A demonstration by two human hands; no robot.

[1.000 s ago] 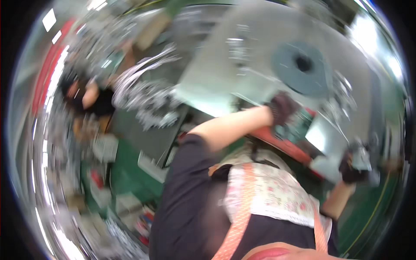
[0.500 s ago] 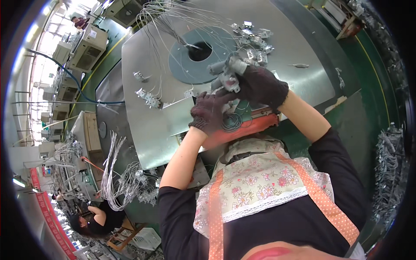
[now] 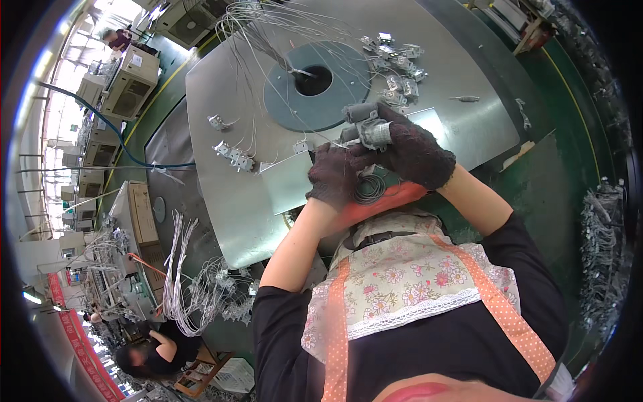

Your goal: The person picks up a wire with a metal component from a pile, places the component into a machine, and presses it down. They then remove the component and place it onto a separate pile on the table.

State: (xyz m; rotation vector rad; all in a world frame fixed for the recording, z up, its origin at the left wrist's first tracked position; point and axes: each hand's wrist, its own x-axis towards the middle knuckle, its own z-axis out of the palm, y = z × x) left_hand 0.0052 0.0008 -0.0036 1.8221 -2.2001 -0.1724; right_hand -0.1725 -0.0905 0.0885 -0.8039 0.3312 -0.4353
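A broad metal counter (image 3: 449,60) fills the upper middle of the frame, bearing a grey disc (image 3: 291,110). Mid-frame, the gloved right hand (image 3: 418,149) is clamped on grey cylindrical pieces (image 3: 375,134); the curled left hand (image 3: 333,174) sits beside, its grip I can't tell. Near it shows a dark wire coil (image 3: 370,190).

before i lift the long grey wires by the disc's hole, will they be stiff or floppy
The grey wires will probably flop and trail, being thin and loosely curved. They may tangle, since many strands cross. The part nearest the round disc might bend less easily, as strands bunch together there.
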